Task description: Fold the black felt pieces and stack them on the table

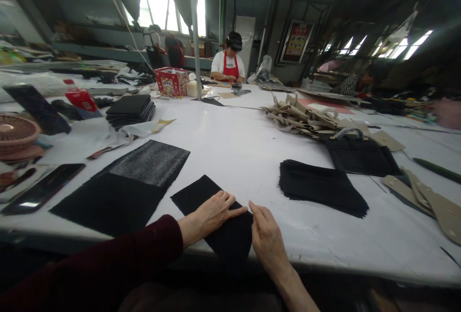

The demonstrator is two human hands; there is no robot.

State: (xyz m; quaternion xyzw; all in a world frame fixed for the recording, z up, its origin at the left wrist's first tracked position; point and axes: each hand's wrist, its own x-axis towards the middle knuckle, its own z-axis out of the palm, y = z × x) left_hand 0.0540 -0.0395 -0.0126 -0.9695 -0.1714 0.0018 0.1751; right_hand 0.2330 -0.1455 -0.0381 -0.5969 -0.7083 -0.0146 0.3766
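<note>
The black fabric piece (pixel 194 194) lies on the white surface (pixel 245 149), its near corner hanging over the edge. The left hand (pixel 211 216) rests flat on it, grip open. The right hand (pixel 266 237) touches its right edge; the thumb is hidden, so I cannot tell its grip. A black stack (pixel 320 187) sits to its right.

Black cloth piece (pixel 216 221) matt, fuzzy; table (pixel 237 149) smooth white

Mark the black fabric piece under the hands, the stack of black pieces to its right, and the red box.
black fabric piece (pixel 200 196), head view, its bare far part
stack of black pieces (pixel 320 187), head view, middle of top piece
red box (pixel 172 83), head view, its front wall
</note>
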